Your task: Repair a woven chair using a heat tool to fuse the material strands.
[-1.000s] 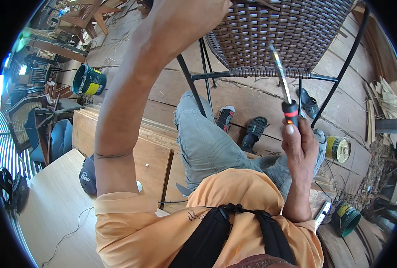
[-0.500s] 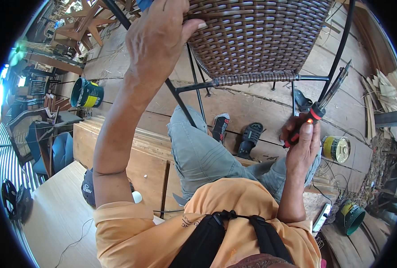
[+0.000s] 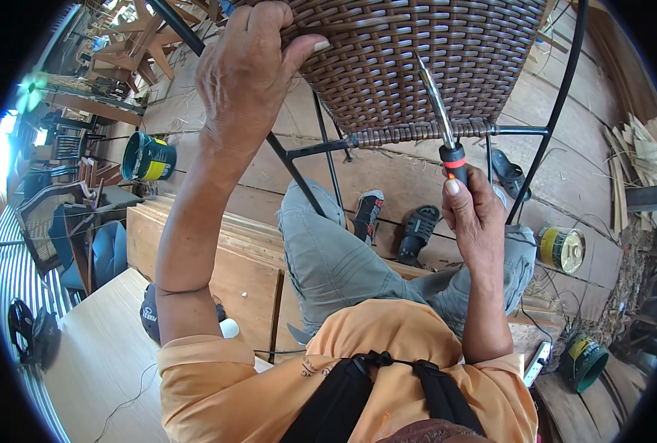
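Black and red, the handle of a hand tool (image 3: 454, 158) sits in the closed right hand (image 3: 477, 215): the thumb presses along the near side, its nail uppermost, and the fingers wrap the far side. A small orange light glows on the handle just above the thumb. From the grip a long metal shaft points up and slightly left, its tip in front of the brown woven panel (image 3: 424, 74) of a chair; whether the tip touches the weave, I cannot tell.

Higher and to the left, the left hand (image 3: 241, 74) is at the panel's left side, fingers bent, thumb stretched out to the right over the weave. How tightly it grasps, or whether a strand is pinched there, does not show.

Around the panel runs the chair's black frame (image 3: 567, 96), with a wrapped crossbar (image 3: 417, 134) along the panel's near edge. Its left leg comes down by the person's grey trousers (image 3: 343, 255). Below the crossbar are a foot in a dark patterned sock (image 3: 369, 214) and a dark sandal (image 3: 419, 230); another lies at the right, beside the frame.

Farther out, a yellow can (image 3: 562, 249) lies right of the knee, a green bucket (image 3: 149, 156) stands at left on the plank floor (image 3: 258, 171), and a white power strip (image 3: 538, 363) rests at lower right.
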`<state>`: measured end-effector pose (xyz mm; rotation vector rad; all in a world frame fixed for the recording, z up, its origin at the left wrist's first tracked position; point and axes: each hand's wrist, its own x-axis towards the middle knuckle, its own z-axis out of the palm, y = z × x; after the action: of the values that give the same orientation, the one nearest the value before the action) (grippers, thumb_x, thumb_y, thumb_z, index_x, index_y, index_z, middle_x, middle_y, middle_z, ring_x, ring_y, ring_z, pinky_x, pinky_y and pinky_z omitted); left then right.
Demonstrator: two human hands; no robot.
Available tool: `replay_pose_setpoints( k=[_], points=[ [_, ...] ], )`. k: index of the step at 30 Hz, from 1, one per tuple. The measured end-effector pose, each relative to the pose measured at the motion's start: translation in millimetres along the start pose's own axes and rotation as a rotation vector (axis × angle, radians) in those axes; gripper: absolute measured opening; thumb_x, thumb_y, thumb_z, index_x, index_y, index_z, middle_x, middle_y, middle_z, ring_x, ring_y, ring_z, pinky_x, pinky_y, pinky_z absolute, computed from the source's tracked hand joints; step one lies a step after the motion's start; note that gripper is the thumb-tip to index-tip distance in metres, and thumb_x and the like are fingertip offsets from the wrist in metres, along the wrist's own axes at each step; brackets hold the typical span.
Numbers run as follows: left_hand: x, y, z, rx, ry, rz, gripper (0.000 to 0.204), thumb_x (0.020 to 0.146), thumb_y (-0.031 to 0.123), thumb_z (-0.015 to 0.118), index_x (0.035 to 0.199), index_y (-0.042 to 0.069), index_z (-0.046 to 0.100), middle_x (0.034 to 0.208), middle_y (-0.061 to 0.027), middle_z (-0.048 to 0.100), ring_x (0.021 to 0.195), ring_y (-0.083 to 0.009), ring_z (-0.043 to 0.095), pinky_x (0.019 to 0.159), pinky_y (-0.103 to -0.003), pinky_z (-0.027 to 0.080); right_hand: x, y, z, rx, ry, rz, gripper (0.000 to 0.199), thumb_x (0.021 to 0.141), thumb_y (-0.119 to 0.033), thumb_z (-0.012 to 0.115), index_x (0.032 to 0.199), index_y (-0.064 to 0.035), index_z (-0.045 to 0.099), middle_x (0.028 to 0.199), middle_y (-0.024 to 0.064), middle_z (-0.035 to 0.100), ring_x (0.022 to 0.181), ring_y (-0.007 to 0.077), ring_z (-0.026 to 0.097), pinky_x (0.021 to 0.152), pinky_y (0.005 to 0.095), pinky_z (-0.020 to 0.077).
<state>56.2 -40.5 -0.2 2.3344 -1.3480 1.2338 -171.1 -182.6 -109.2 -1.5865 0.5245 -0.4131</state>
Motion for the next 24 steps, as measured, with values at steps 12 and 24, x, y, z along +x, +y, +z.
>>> replay_pose_setpoints(
  k=[12, 24],
  points=[
    [9, 10, -23, -0.192, -0.048, -0.032, 0.035, 0.069, 0.014, 0.078, 0.088, 0.004, 0.05, 0.083, -0.013, 0.05, 0.074, -0.0293, 0.052, 0.063, -0.038, 0.042, 8, -31, 11, -0.08, -0.041, 0.001, 0.03, 0.095, -0.032, 0.053, 0.098, -0.0021, 0.056, 0.062, -0.0034, 0.044, 0.051, 0.0038, 0.038, 0.045, 0.0189, 0.0294],
    [55, 37, -41, -0.363, -0.159, 0.046, 0.032, 0.089, 0.03, 0.057, 0.074, 0.002, 0.059, 0.064, -0.015, 0.055, 0.057, -0.0332, 0.054, 0.054, -0.042, 0.044, -8, -33, 11, -0.016, -0.026, 0.022, 0.03, 0.096, -0.031, 0.051, 0.099, -0.0014, 0.056, 0.06, -0.0038, 0.041, 0.048, 0.0032, 0.034, 0.042, 0.0195, 0.0248]
  ],
)
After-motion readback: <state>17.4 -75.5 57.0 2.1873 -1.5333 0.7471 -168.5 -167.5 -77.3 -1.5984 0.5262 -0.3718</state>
